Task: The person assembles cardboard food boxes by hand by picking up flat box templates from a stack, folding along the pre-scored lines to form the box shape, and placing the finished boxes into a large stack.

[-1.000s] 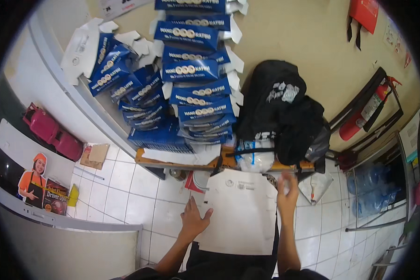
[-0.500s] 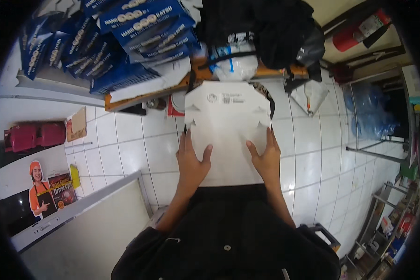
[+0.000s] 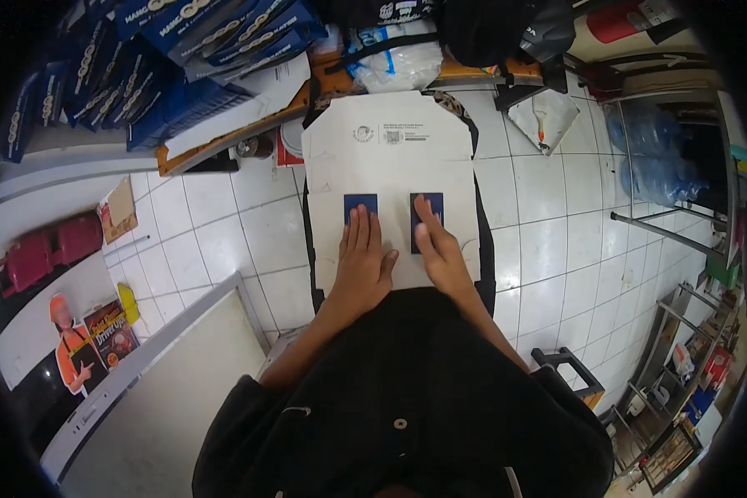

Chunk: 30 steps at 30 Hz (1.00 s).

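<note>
A flat white cardboard box blank [image 3: 378,170] with cut corners and small slits lies before me, on something dark whose edges show around it. Two dark blue rectangular panels stand out on its white face. My left hand [image 3: 363,257] presses flat on the left panel [image 3: 360,200], fingers stretched out and covering its lower part. Turned more on its side, my right hand [image 3: 441,253] rests on the right panel [image 3: 415,222] with fingers extended. Whether these panels are folded-over flaps or separate pieces, I cannot tell.
Stacked blue folded boxes [image 3: 224,41] fill the table [image 3: 170,162] at the far left. A plastic bag [image 3: 398,66] lies on it beyond the blank. A white tray with a brush [image 3: 542,124] sits on the tiled floor. Metal racks [image 3: 660,224] stand at right.
My hands have moved from the blank's side edges inward onto its face. Two blue panels now show there. The blank appears nearer and slightly left, as the view has shifted.
</note>
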Motion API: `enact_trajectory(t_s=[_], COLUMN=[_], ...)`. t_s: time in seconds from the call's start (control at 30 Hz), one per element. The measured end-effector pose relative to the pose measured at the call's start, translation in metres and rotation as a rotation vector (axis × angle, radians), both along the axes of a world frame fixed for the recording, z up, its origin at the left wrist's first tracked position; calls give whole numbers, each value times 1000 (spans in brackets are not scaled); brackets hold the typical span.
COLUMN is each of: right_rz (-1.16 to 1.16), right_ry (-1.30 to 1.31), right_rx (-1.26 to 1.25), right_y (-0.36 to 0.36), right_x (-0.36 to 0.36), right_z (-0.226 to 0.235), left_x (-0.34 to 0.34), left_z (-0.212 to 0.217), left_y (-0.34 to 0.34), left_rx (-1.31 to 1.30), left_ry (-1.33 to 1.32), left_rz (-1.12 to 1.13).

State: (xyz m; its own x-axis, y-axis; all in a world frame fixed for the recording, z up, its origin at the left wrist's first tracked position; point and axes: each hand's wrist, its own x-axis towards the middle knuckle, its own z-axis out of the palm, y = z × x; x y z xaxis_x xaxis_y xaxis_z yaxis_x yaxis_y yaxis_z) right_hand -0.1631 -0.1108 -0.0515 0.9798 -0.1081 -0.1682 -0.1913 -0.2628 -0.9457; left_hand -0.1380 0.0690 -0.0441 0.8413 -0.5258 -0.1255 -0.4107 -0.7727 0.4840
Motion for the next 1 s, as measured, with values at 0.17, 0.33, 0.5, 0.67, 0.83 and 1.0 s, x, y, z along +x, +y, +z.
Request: enact_trajectory(t_s=[0.17, 0.33, 0.5, 0.67, 0.83, 1.0], right_rz=[-323, -379, -499, -320, 198, 287], right_ry=[158, 199, -153, -700, -871, -969], right_rx=[132, 354, 133, 97, -294, -574], right_y=[-28, -55, -68, -25, -56, -73], right_x=[-2, 2, -7, 2, 45, 69], right_z=[23, 29, 92, 145, 178, 210], left_x=[24, 56, 78, 99, 106, 109], left_z=[45, 2, 49, 142, 176, 180], left_y=[-56, -78, -41, -33, -53, -57], left_rx=[-460, -436, -908, -1422, -1650, -1707], left_ry=[10, 513, 1042, 1046, 909, 845], left_rz=[295, 359, 535, 617, 615, 497])
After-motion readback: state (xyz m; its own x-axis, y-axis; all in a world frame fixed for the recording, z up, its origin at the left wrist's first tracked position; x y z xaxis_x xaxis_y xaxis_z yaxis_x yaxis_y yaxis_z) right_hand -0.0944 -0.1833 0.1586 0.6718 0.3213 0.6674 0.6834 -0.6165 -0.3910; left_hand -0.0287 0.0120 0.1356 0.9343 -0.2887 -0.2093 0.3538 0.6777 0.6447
